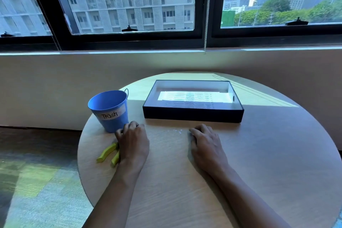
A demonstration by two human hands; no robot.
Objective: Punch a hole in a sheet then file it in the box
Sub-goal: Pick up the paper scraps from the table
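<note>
A printed sheet (pixel 194 96) lies flat inside the shallow black box (pixel 192 114) at the back of the round table. A yellow-green hole punch (pixel 108 152) lies near the table's left edge, its two handles sticking out to the left. My left hand (pixel 133 142) covers the punch's head with curled fingers, just in front of the blue bucket. My right hand (pixel 205 140) rests palm down on the table in front of the box and holds nothing. Tiny white paper dots (pixel 175 131) are scattered between my hands.
A blue bucket (pixel 111 111) labelled "Trash" stands left of the box, close to my left fingers. The wooden table (pixel 259 153) ends at a wall under a window. Floor drops away at the left.
</note>
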